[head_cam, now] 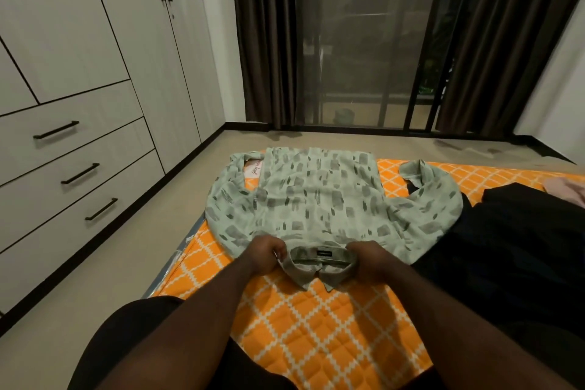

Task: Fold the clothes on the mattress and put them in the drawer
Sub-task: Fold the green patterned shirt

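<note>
A pale green shirt (319, 199) with grey brush-mark print lies spread on the orange checked mattress (316, 332), collar toward me and both sleeves out to the sides. My left hand (264, 255) grips the left end of the collar. My right hand (368, 258) grips the collar's right end. The collar band with its black label shows between the two hands. Three closed drawers (79, 165) with black bar handles sit low in the wardrobe on the left.
Dark clothing (506, 237) lies on the mattress to the right of the shirt, with a pink garment (566, 191) at the far right edge. Beige floor runs between mattress and wardrobe (95, 25). Dark curtains and a glass door (364, 41) stand beyond.
</note>
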The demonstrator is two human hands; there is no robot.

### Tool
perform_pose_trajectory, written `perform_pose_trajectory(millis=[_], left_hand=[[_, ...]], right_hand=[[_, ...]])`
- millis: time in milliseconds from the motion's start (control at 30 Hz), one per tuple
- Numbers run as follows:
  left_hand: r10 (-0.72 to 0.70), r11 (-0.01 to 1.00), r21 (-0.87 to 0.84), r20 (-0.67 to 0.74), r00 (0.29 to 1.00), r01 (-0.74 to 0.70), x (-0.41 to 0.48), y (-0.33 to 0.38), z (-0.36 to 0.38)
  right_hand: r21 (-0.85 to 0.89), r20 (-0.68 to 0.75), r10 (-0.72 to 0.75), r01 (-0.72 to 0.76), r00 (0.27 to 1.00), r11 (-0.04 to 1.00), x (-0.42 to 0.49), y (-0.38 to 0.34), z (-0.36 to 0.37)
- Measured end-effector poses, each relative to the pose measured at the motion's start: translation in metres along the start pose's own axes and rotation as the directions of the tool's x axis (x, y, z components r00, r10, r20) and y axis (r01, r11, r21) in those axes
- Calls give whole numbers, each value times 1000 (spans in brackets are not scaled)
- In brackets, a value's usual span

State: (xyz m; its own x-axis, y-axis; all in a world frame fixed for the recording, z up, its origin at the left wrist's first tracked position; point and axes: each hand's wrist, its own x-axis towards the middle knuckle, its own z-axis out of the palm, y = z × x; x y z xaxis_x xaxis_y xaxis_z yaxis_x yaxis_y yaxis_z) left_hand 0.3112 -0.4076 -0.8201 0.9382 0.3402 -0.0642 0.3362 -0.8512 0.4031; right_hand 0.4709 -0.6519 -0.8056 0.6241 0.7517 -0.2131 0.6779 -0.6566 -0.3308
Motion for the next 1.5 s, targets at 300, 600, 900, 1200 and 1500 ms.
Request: perform_pose_trajectory(millis=[300,600,900,1200,1500], left_hand=[[2,981,182,314,949,-62,-6,7,-16],[-15,999,-38,87,996,19,18,83,5],[33,973,217,188,982,-75,25,118,19],[131,990,4,294,947,-138,41,182,52],[61,981,162,245,968,-103,54,208,81]], right_hand=[[-49,214,-56,67,975,997,-11,4,-14],[894,-5,573,-253,819,370,-19,55,-49],[970,206,683,-236,701,-50,-16,72,-46],[966,259,716,-162,648,-203,-5,78,-36],[955,296,676,-195,675,-223,23,98,-27]])
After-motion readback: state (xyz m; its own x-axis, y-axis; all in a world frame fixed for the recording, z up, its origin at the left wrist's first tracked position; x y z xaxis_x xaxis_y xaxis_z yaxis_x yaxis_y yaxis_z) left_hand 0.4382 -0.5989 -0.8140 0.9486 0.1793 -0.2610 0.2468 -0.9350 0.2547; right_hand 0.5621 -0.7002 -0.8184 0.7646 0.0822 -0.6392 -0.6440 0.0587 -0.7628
